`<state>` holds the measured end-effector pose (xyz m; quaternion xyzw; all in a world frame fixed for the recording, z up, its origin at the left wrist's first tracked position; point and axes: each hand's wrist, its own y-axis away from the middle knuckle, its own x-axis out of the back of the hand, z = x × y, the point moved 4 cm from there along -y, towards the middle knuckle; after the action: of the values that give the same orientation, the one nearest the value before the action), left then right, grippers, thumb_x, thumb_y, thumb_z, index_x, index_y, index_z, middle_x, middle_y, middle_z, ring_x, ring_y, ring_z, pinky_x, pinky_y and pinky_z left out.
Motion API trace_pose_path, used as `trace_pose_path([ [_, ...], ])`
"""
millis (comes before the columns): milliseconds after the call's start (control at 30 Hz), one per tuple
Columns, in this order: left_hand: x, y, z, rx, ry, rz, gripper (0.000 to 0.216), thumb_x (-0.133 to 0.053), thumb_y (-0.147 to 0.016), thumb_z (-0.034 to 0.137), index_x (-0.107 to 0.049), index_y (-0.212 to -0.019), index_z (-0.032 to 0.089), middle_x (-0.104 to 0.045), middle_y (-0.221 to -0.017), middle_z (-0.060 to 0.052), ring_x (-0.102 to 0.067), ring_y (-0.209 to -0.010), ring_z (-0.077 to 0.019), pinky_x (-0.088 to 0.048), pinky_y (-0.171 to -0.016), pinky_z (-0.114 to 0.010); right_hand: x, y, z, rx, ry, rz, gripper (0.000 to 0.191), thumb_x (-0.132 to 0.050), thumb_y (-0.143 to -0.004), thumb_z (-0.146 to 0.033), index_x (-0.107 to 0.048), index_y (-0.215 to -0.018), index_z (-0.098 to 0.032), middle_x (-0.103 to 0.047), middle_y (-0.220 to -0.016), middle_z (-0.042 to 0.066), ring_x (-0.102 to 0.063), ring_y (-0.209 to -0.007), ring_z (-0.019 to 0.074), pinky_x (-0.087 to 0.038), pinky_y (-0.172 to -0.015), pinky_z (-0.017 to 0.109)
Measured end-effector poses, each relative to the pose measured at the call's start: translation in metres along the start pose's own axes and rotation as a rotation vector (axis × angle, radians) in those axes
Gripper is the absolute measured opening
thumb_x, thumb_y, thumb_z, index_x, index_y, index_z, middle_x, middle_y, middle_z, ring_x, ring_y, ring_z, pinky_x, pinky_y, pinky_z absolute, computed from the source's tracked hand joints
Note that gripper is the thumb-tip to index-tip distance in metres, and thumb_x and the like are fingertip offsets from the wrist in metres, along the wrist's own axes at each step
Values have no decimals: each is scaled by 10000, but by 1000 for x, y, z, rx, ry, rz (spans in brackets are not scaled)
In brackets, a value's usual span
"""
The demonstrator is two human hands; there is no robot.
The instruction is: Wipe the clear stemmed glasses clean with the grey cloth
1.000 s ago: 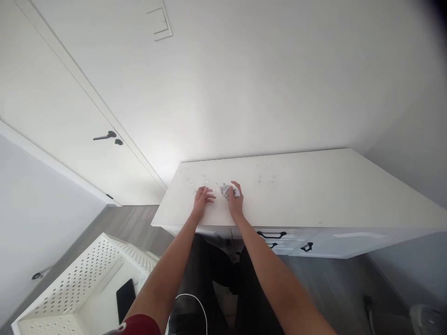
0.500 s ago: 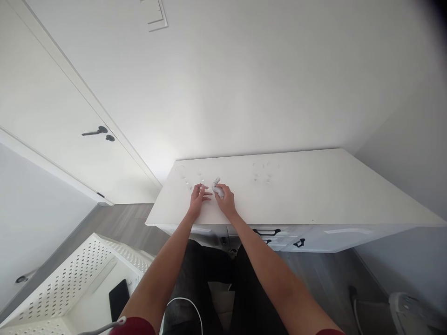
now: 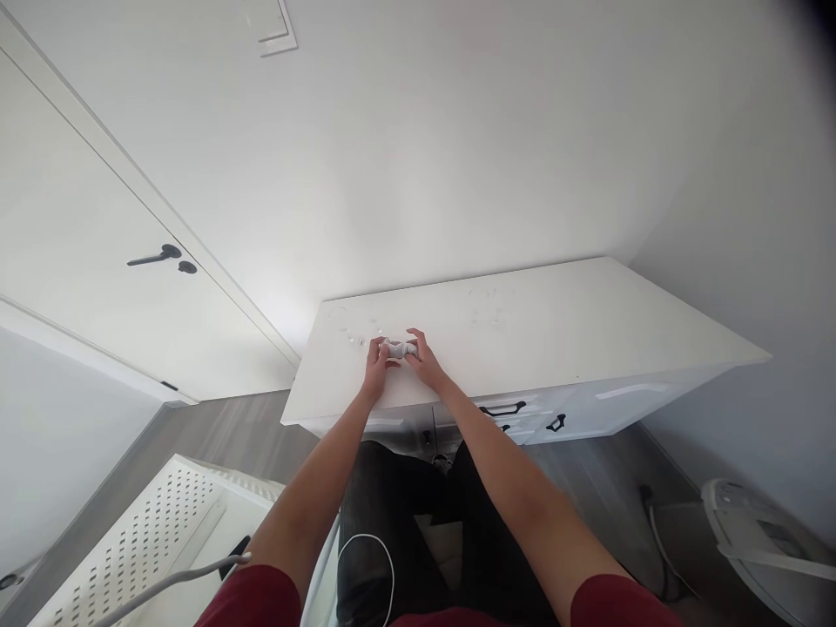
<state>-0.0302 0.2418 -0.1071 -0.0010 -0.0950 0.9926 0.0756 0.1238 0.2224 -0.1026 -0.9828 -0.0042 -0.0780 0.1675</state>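
Between my two hands is a small crumpled white bundle [image 3: 397, 350] that looks like cloth, just above or on the white cabinet top [image 3: 549, 322]. My left hand [image 3: 374, 367] has its fingers closed on the left end of the bundle. At the right end, my right hand [image 3: 426, 362] grips it with the thumb side, and one finger is raised. Whether anything is wrapped inside cannot be made out. Several clear, glass-like objects [image 3: 353, 338] are near my left hand, and further faint clear ones [image 3: 484, 315] lie to the right toward the wall.
Black handles [image 3: 502, 408] stick out from the cabinet front. On the left is a door with a dark lever [image 3: 153, 255]. A white perforated panel [image 3: 140, 531] stands low at the left, with a grey cable [image 3: 170, 582] nearby. A white appliance [image 3: 764, 531] sits at lower right.
My left hand has come onto the bundle, which only my right hand held before. The bundle has turned to lie sideways between them. The view has shifted and tilted slightly.
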Motion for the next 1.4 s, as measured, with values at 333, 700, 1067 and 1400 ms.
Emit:
trace_pose_path([
  [333, -5, 3, 8, 0, -52, -36, 418, -541, -970, 614, -574, -1205, 271, -643, -1119, -81, -638, -807, -162, -587, -643, -290, 11, 4, -2, -127, -247, -90, 763, -546, -784, -221, -421, -1535, -268, -716, -1168, 48, -642, -1032, 224, -504, -933, 388],
  [700, -10, 4, 10, 20, -85, -187, 556, -654, -901, 589, -548, -1344, 272, -679, -971, -44, -677, -734, -156, -556, -652, -281, 19, -2, 18, -180, -360, 114, 569, -465, -838, -338, -565, -1389, -235, -653, -899, 17, -612, -838, 194, -509, -735, 301],
  [1067, -8, 1, 4, 36, -95, -154, 507, -586, -945, 608, -547, -1299, 247, -698, -1015, -63, -706, -734, -159, -539, -613, -267, 16, 1, 20, -144, -455, 61, 562, -625, -813, -327, -608, -1374, -294, -666, -1081, 15, -598, -914, 180, -502, -849, 316],
  [1400, -2, -3, -4, 36, -115, -162, 537, -663, -905, 603, -605, -1272, 216, -658, -762, -8, -685, -656, -161, -558, -680, -308, 18, -1, 26, -157, -548, 83, 532, -670, -775, -322, -647, -1306, -314, -666, -995, 7, -597, -903, 195, -477, -831, 315],
])
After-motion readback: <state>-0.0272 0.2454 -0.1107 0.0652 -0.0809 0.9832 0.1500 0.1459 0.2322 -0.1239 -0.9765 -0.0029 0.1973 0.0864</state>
